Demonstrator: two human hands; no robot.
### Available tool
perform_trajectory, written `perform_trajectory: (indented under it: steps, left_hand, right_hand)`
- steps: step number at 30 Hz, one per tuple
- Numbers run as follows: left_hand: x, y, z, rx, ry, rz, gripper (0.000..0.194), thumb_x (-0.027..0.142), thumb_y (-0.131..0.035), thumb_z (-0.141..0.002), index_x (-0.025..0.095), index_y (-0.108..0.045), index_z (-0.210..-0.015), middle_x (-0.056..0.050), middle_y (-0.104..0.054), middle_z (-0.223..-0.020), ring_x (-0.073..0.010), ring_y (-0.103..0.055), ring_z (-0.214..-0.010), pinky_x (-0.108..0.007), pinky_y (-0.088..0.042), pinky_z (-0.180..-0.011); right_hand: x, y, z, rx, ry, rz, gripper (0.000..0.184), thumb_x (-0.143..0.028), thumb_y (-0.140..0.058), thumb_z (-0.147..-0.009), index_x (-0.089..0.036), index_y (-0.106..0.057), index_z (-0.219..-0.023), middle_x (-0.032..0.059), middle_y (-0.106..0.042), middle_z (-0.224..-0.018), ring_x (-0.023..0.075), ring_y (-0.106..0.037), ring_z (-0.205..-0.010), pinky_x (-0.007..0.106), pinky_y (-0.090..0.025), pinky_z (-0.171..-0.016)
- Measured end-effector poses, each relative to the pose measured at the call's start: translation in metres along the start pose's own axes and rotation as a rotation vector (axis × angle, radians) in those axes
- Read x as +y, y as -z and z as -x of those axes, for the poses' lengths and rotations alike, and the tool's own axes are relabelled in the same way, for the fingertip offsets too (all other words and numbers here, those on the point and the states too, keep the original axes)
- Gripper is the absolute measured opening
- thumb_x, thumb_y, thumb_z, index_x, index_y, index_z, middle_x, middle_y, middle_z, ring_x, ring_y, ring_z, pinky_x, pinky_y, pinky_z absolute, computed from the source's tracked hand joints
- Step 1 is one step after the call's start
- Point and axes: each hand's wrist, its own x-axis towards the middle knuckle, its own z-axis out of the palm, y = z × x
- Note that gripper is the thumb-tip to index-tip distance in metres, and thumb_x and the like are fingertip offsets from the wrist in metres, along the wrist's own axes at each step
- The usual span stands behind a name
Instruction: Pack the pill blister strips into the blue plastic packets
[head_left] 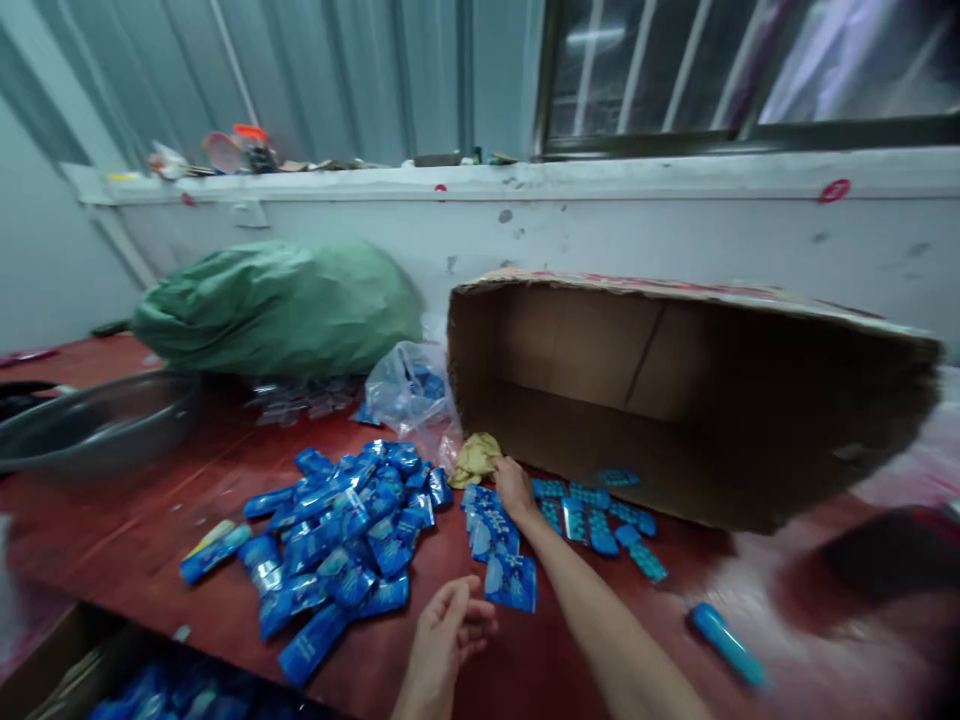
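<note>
My right hand [513, 490] reaches forward, its fingers closed at the edge of a crumpled yellow cloth [476, 458]. Low in the middle, my left hand [454, 622] is held with curved fingers apart and nothing in it. Flat blue printed packets [511, 582] lie overlapped on the red table between and beside the hands. To the left spreads a heap of glossy, filled blue packets [352, 525]. Several small blue-and-teal pieces [600, 530] rest to the right of my right forearm, and a single teal one [726, 645] sits farther right.
A cardboard box [570, 345] lies with its opening toward me. Behind the heap are a clear plastic bag [409, 395] and a large green sack [277, 305]. A grey basin [105, 420] stands at left; another box [67, 660] with blue packets is at lower left. A dark blurred shape [885, 555] appears at right.
</note>
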Motion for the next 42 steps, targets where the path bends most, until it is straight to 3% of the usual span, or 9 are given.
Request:
perform_trajectory:
  steps: [6,10,13,16,28,32,35,39,42]
  left_hand:
    - [-0.018,0.008,-0.003,-0.01,0.013,-0.068,0.042,0.048,-0.061,-0.061,0.015,-0.056,-0.085,-0.002,-0.065,-0.061,-0.0141,-0.061,-0.055,-0.024,-0.039,-0.055]
    - [-0.017,0.013,-0.004,0.033,0.0,-0.081,0.037,0.043,-0.061,-0.063,0.015,-0.055,-0.086,-0.001,-0.064,-0.061,-0.0132,-0.061,-0.054,-0.024,-0.041,-0.054]
    - [-0.018,0.012,-0.006,0.032,0.023,-0.059,0.034,0.038,-0.061,-0.065,0.015,-0.054,-0.088,-0.001,-0.064,-0.061,-0.0127,-0.06,-0.053,-0.023,-0.042,-0.053]
    - [-0.019,0.006,-0.006,-0.005,0.036,-0.056,0.032,0.036,-0.061,-0.066,0.014,-0.054,-0.088,-0.001,-0.063,-0.06,-0.0128,-0.06,-0.053,-0.023,-0.043,-0.051]
    - [-0.021,-0.009,-0.008,0.062,-0.089,-0.193,0.036,0.034,-0.061,-0.065,0.013,-0.051,-0.093,-0.001,-0.057,-0.071,-0.0061,-0.051,-0.043,-0.018,-0.036,-0.039]
    - [-0.019,-0.008,-0.01,0.122,-0.176,-0.258,0.049,0.032,-0.067,-0.057,0.014,-0.051,-0.1,-0.002,-0.06,-0.075,-0.0092,-0.053,-0.05,-0.019,-0.037,-0.039]
    - [-0.017,-0.008,-0.009,0.016,-0.179,-0.301,0.04,0.033,-0.067,-0.057,0.014,-0.059,-0.091,-0.004,-0.064,-0.077,-0.0112,-0.055,-0.058,-0.02,-0.039,-0.046]
    - [-0.018,-0.011,-0.004,-0.101,-0.165,-0.268,0.026,0.037,-0.063,-0.063,0.013,-0.064,-0.07,0.0,-0.06,-0.056,-0.0086,-0.048,-0.048,-0.02,-0.035,-0.046]
    - [-0.017,-0.013,-0.002,-0.106,-0.176,-0.292,0.025,0.037,-0.063,-0.062,0.012,-0.063,-0.065,0.001,-0.057,-0.051,-0.0084,-0.045,-0.045,-0.02,-0.033,-0.044]
  right_hand:
    - [0.011,0.006,0.006,-0.064,0.105,0.029,0.019,-0.018,-0.044,-0.085,-0.018,-0.061,-0.094,0.0063,-0.063,-0.086,0.0171,-0.058,-0.081,0.025,-0.039,-0.069]
    - [0.023,0.021,0.063,-0.077,0.15,0.076,0.029,-0.025,-0.048,-0.083,-0.024,-0.053,-0.112,0.0039,-0.06,-0.099,0.0165,-0.056,-0.089,0.022,-0.038,-0.072]
    - [0.026,0.02,0.115,-0.077,0.129,0.143,0.022,-0.026,-0.052,-0.081,-0.026,-0.06,-0.102,0.003,-0.06,-0.097,0.0175,-0.054,-0.088,0.023,-0.039,-0.072]
    - [0.026,0.012,0.146,-0.023,0.079,0.198,0.018,-0.023,-0.048,-0.083,-0.024,-0.064,-0.092,0.005,-0.06,-0.091,0.0185,-0.052,-0.084,0.026,-0.038,-0.072]
    - [0.015,0.012,0.156,0.071,0.06,0.201,0.022,-0.02,-0.044,-0.085,-0.025,-0.062,-0.097,0.0059,-0.061,-0.089,0.0198,-0.05,-0.08,0.029,-0.034,-0.068]
    - [0.001,0.028,0.166,0.135,0.059,-0.064,0.023,-0.02,-0.044,-0.086,-0.025,-0.062,-0.098,0.0058,-0.061,-0.092,0.0195,-0.051,-0.083,0.031,-0.035,-0.072]
    - [-0.011,0.033,0.174,0.093,0.069,-0.417,0.022,-0.019,-0.046,-0.084,-0.025,-0.064,-0.093,0.004,-0.06,-0.092,0.0181,-0.052,-0.086,0.03,-0.037,-0.076]
    - [-0.017,0.023,0.177,0.039,-0.253,-1.01,0.027,-0.019,-0.057,-0.074,-0.022,-0.06,-0.101,0.0006,-0.061,-0.083,0.0147,-0.055,-0.073,0.026,-0.041,-0.067]
    - [-0.015,0.014,0.177,-0.039,-0.447,-1.334,0.018,-0.024,-0.065,-0.066,-0.014,-0.063,-0.081,-0.0022,-0.056,-0.062,0.01,-0.049,-0.054,0.022,-0.038,-0.053]
